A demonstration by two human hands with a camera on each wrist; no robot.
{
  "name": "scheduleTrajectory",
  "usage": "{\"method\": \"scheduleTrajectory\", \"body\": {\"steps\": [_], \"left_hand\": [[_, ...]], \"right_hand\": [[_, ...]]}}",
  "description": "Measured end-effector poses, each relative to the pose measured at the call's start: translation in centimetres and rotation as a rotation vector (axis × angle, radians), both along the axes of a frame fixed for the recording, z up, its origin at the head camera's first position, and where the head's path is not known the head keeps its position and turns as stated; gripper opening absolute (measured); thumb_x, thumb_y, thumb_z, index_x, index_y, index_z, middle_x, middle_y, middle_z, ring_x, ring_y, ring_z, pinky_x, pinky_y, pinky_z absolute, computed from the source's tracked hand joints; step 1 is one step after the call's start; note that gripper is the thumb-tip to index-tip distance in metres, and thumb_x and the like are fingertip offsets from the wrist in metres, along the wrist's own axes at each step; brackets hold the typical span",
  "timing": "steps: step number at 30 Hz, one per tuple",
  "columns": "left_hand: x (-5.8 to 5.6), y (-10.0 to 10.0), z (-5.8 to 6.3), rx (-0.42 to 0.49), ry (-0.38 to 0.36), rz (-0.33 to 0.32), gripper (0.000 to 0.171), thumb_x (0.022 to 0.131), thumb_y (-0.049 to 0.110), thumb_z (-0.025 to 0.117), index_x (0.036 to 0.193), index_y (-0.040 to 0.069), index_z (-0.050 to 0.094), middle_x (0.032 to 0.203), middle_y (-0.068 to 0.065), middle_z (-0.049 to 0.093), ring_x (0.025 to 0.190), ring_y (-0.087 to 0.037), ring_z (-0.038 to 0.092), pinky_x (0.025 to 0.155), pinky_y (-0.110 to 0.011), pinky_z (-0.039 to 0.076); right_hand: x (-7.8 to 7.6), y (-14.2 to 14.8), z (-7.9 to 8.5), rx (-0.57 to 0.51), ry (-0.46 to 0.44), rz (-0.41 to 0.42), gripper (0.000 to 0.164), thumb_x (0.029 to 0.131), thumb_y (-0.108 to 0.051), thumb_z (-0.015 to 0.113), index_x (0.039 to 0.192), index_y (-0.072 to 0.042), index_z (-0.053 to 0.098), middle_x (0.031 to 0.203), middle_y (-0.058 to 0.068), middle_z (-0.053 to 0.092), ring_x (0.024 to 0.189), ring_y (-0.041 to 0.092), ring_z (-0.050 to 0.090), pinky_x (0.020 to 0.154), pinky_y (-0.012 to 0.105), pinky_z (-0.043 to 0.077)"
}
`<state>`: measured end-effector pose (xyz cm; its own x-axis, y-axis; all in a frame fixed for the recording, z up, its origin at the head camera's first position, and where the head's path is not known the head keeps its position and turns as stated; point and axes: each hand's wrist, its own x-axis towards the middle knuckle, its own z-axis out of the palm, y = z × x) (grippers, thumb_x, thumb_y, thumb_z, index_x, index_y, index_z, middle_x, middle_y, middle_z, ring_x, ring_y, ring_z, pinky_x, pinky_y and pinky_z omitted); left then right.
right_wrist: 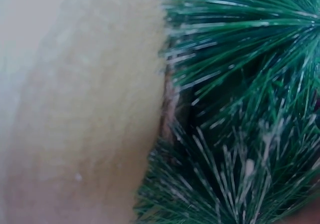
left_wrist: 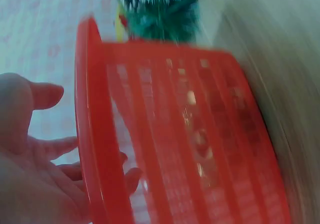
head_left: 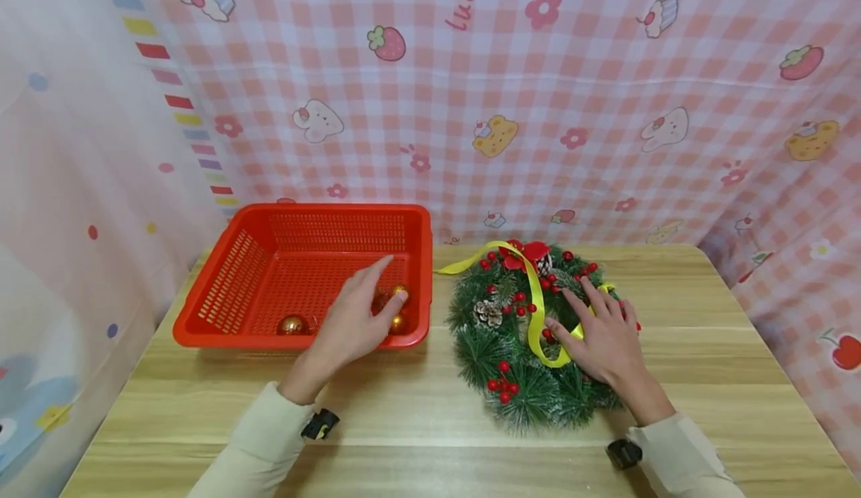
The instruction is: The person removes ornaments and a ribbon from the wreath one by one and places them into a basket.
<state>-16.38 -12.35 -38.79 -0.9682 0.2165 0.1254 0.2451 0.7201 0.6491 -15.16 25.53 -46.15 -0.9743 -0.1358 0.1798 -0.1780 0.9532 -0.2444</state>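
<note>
My left hand [head_left: 355, 320] reaches over the front rim of a red plastic basket [head_left: 303, 339], fingers extended and the thumb apart. Gold baubles [head_left: 398, 324] lie inside, near its right wall, partly hidden by that hand. Another bauble [head_left: 292, 324] sits toward the front left. In the left wrist view, the fingers [left_wrist: 45, 104] show beside the basket's rim, apart from the baubles. My right hand [head_left: 608, 337] rests with spread fingers on the right side of a green Christmas wreath [head_left: 531, 393]. A yellow ribbon [head_left: 536, 303] trails across the wreath, passing near the right thumb.
The wreath carries red berries [head_left: 503, 386], a pinecone [head_left: 487, 312] and a red flower [head_left: 521, 255]. Both lie on a wooden table [head_left: 403, 431], the basket left of the wreath. A pink checked curtain [head_left: 457, 94] hangs behind the table.
</note>
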Motion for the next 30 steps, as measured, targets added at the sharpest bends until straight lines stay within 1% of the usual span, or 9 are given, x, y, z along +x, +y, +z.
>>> {"method": "scheduleTrajectory", "body": {"steps": [2, 4, 6, 8, 14, 19, 23, 27, 30], "left_hand": [[0.3, 1.2, -0.1, -0.056, -0.005, -0.014, 0.067, 0.099, 0.041, 0.057, 0.156, 0.018, 0.03, 0.153, -0.017, 0.04, 0.138, -0.037, 0.04, 0.106, -0.061, 0.037], [0.5, 2.2, -0.4, -0.103, -0.002, -0.016, 0.068, 0.099, 0.044, 0.055, 0.157, 0.02, 0.029, 0.15, -0.018, 0.043, 0.134, -0.037, 0.045, 0.102, -0.06, 0.042], [0.7, 3.0, -0.8, -0.145, 0.002, -0.01, 0.069, 0.099, 0.046, 0.053, 0.158, 0.02, 0.027, 0.148, -0.018, 0.046, 0.131, -0.037, 0.049, 0.099, -0.059, 0.045], [0.8, 3.5, -1.1, -0.171, -0.006, -0.004, 0.07, 0.099, 0.048, 0.052, 0.158, 0.021, 0.026, 0.147, -0.018, 0.047, 0.129, -0.037, 0.051, 0.097, -0.059, 0.046], [1.0, 4.2, -1.8, -0.243, -0.032, 0.006, 0.071, 0.099, 0.054, 0.047, 0.159, 0.025, 0.023, 0.148, -0.016, 0.047, 0.13, -0.037, 0.05, 0.095, -0.059, 0.047], [0.8, 4.4, -2.0, -0.302, -0.033, 0.001, 0.07, 0.1, 0.057, 0.042, 0.159, 0.027, 0.021, 0.147, -0.013, 0.05, 0.127, -0.035, 0.053, 0.086, -0.052, 0.052], [0.7, 4.6, -2.3, -0.337, -0.026, 0.0, 0.069, 0.1, 0.059, 0.039, 0.159, 0.027, 0.021, 0.146, -0.011, 0.052, 0.125, -0.035, 0.055, 0.077, -0.047, 0.054], [0.6, 4.6, -2.4, -0.357, -0.008, 0.003, 0.068, 0.1, 0.058, 0.038, 0.159, 0.026, 0.022, 0.145, -0.01, 0.053, 0.124, -0.035, 0.056, 0.073, -0.045, 0.055], [0.5, 4.5, -2.4, -0.364, 0.009, 0.008, 0.068, 0.1, 0.057, 0.038, 0.159, 0.026, 0.024, 0.142, -0.011, 0.055, 0.119, -0.035, 0.058, 0.069, -0.043, 0.054]], "right_hand": [[0.0, 0.0, 0.0, 0.0, 0.001, 0.0, 0.073, 0.096, -0.058, 0.05, 0.149, -0.008, 0.044, 0.158, 0.023, 0.027, 0.139, 0.049, 0.029, 0.11, 0.068, 0.014], [0.0, -0.1, 0.0, 0.001, 0.001, -0.001, 0.073, 0.096, -0.058, 0.05, 0.148, -0.008, 0.045, 0.158, 0.023, 0.027, 0.139, 0.049, 0.029, 0.11, 0.068, 0.014], [0.1, -0.1, 0.0, 0.001, 0.0, -0.001, 0.073, 0.096, -0.058, 0.05, 0.148, -0.008, 0.045, 0.158, 0.023, 0.027, 0.139, 0.049, 0.029, 0.11, 0.068, 0.014], [0.1, -0.1, 0.0, 0.0, 0.002, -0.001, 0.073, 0.096, -0.058, 0.05, 0.148, -0.007, 0.045, 0.158, 0.023, 0.027, 0.139, 0.049, 0.029, 0.11, 0.068, 0.015], [0.2, 0.1, 0.2, -0.011, 0.003, -0.002, 0.072, 0.096, -0.057, 0.051, 0.148, -0.007, 0.045, 0.158, 0.023, 0.028, 0.139, 0.049, 0.029, 0.11, 0.068, 0.014], [0.2, 0.4, 0.3, -0.04, -0.009, 0.009, 0.074, 0.096, -0.057, 0.051, 0.15, -0.008, 0.041, 0.159, 0.022, 0.024, 0.141, 0.049, 0.025, 0.111, 0.069, 0.013], [0.6, 1.2, 0.9, -0.135, 0.019, 0.002, 0.076, 0.095, -0.054, 0.055, 0.152, -0.008, 0.037, 0.161, 0.022, 0.02, 0.142, 0.051, 0.019, 0.111, 0.07, 0.009], [1.3, 2.3, 1.3, -0.298, 0.053, -0.085, 0.076, 0.096, -0.048, 0.058, 0.153, -0.004, 0.034, 0.16, 0.028, 0.017, 0.141, 0.055, 0.017, 0.109, 0.072, 0.009], [1.4, 3.1, 1.0, -0.444, 0.019, -0.139, 0.076, 0.098, -0.045, 0.056, 0.155, -0.003, 0.028, 0.159, 0.032, 0.014, 0.142, 0.057, 0.015, 0.107, 0.075, 0.013]]}}
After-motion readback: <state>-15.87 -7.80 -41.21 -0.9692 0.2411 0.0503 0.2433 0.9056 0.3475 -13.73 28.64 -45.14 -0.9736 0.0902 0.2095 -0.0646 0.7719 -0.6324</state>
